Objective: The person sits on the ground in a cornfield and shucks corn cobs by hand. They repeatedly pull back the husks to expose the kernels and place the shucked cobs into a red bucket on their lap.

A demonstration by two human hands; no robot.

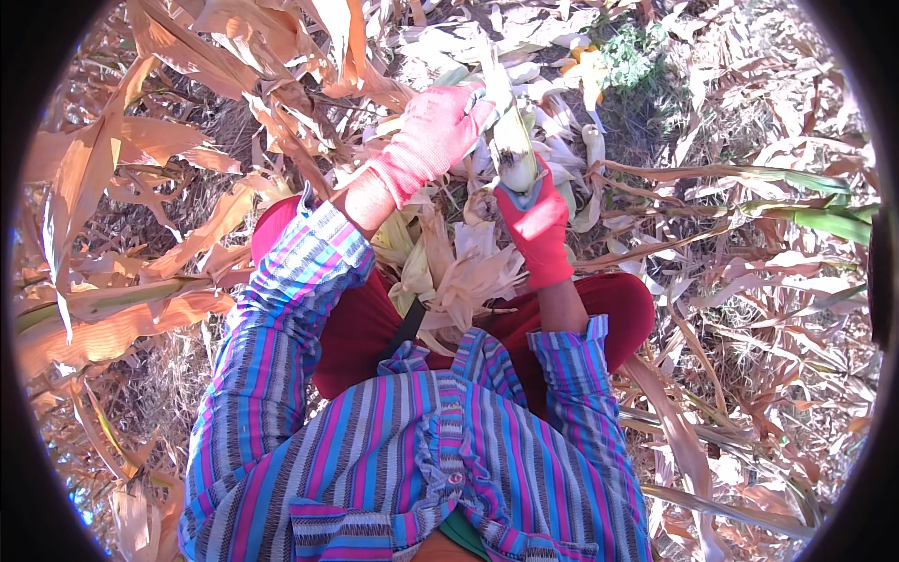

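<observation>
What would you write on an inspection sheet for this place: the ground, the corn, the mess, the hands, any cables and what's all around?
Surface: straw-coloured, dry grassy ground, strewn with leaves.
Job's things: one pale, slender corn ear with whitish husk, pointing away from the person.
Clutter: loose, cream papery husks between the dark red trouser legs.
Hands: left hand in a red knit glove, at the husk's upper part, exact grip unclear; right hand, also red-gloved, grips the lower end.
Cables: nothing seen.
Surroundings: long, tan dry leaves at left; small green leafy plant beyond.
</observation>
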